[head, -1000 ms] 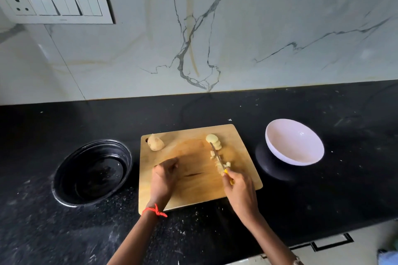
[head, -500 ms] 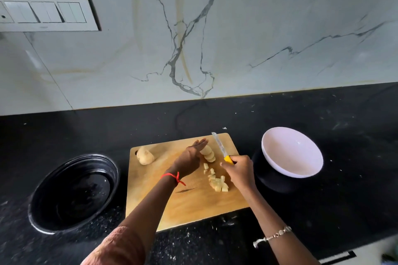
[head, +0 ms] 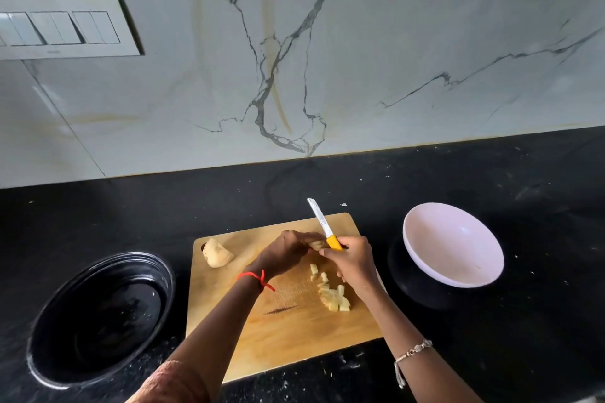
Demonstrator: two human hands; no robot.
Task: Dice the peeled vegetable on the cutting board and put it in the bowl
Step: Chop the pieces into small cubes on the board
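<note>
Since peeled potato is firm but slick with starch, I'd treat every piece here as light, stiff and a bit slippery. Better to pin it flat side down under curled fingertips than to squeeze it from the sides. Off the board at 9 o'clock sits a black bowl (head: 98, 321), glossy inside, and I honestly can't tell if it holds water or nothing. On the wooden cutting board (head: 288, 343) an uncut potato chunk (head: 217, 252) lies at 10 o'clock with neither hand on it. Up near 12 o'clock the left hand (head: 288, 252) has its fingers bunched round a few potato slices (head: 316, 245), right up against the knife (head: 322, 222). The right hand (head: 355, 263) is wrapped round its yellow handle, with the blade pointing away toward 12. At the board's 3 o'clock there's a loose pile of diced potato (head: 332, 294). Those cubes would scatter easily, so I'd scrape or scoop them, not pick them up singly. Off the board at 2 o'clock, the white bowl (head: 458, 239) looks like it has nothing in it yet.
</note>
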